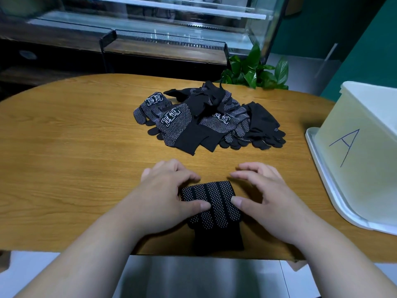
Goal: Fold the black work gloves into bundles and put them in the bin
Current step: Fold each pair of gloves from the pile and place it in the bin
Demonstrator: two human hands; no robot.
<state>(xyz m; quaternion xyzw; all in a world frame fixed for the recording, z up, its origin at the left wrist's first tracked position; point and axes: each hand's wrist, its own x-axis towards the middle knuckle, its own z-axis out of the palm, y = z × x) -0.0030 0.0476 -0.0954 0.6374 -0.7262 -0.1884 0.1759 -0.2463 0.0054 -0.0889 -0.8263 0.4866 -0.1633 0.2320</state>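
A black dotted work glove [211, 203] lies folded near the table's front edge, fingers doubled back over the palm and the plain cuff toward me. My left hand [169, 190] pinches its left side, thumb on top and curled fingers at the far left corner. My right hand [264, 194] presses its thumb on the glove's right side, while its fingers arch over the table just past the far right corner. A loose pile of black gloves [206, 119] sits mid-table. The white bin [361, 147], marked "A", stands at the right.
The bin stands on a white tray [322, 181] at the right edge of the wooden table [75, 151]. A green plant [255, 72] rises behind the pile. A glass display case [161, 29] runs along the back.
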